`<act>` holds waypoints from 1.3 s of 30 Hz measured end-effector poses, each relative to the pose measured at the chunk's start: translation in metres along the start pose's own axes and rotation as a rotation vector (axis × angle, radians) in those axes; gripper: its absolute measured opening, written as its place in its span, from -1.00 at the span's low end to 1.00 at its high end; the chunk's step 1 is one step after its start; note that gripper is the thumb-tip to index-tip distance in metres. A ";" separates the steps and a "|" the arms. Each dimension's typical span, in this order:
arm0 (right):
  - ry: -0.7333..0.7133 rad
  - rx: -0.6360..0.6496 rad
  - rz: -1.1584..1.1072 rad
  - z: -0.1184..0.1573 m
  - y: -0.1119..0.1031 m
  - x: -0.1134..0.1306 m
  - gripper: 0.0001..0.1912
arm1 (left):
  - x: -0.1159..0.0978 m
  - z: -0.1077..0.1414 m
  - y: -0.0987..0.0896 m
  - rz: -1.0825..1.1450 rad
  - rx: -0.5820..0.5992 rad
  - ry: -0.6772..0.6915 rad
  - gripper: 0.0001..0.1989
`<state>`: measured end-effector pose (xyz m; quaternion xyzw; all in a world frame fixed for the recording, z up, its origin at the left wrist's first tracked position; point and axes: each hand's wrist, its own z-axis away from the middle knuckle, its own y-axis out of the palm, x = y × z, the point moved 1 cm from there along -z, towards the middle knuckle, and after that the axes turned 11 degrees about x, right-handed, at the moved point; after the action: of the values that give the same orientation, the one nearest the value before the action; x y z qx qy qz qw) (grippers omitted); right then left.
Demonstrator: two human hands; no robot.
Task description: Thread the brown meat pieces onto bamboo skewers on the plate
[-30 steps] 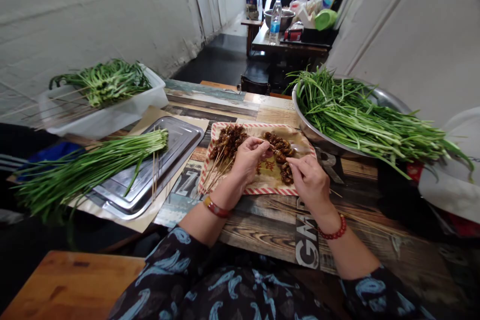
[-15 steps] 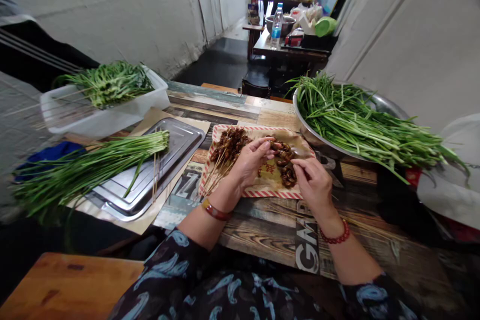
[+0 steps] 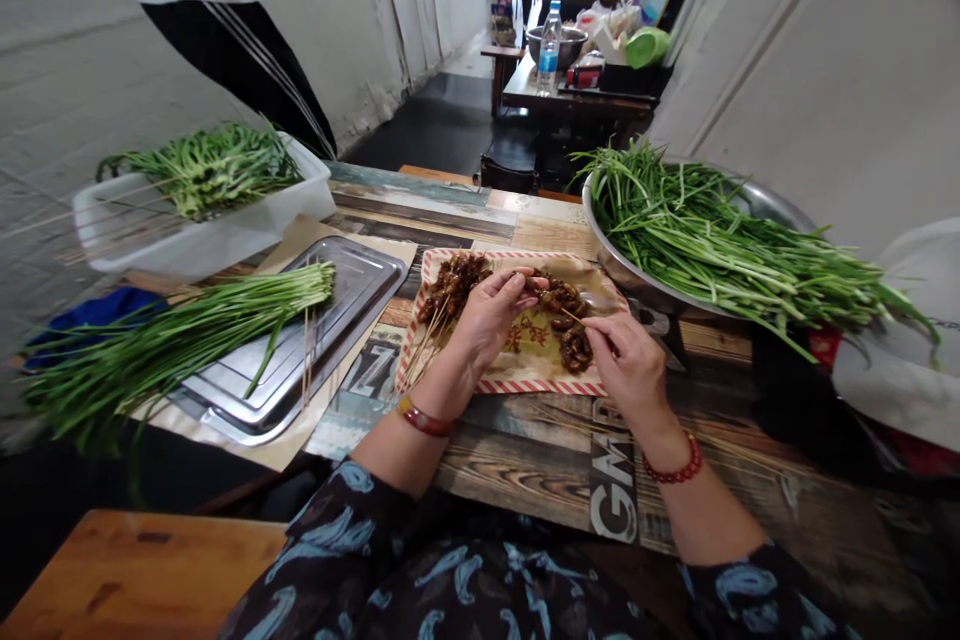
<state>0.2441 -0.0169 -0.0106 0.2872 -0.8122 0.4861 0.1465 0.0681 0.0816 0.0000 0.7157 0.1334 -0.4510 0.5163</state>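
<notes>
wooden skewer (image 3: pixel 573 316) pinched in the right hand (image 3: pixel 630 357), angled inward over the red-striped tray (image 3: pixel 540 387); opposite, the left hand (image 3: pixel 486 322) curves its fingers toward the thumb, contents impossible to tell. glossy brown food pieces (image 3: pixel 576 352) lie in the tray.

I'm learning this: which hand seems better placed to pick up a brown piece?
Probably the left hand: it's close to the brown pieces, though its contents are unclear; the right hand pinches a thin stick.
</notes>
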 end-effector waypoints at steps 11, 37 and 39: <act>0.020 0.000 0.007 0.002 0.002 0.002 -0.82 | 0.004 0.001 0.004 -0.043 -0.023 0.017 -0.71; 0.018 -0.030 -0.028 -0.002 0.003 0.009 -0.83 | 0.017 0.009 0.018 -0.040 0.064 -0.150 -0.68; 0.022 -0.029 -0.020 -0.001 0.002 0.010 -0.82 | 0.018 0.010 0.019 -0.054 0.071 -0.151 -0.68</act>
<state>0.2346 -0.0180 -0.0063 0.2880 -0.8147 0.4757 0.1644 0.0856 0.0602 -0.0033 0.6934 0.0974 -0.5221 0.4869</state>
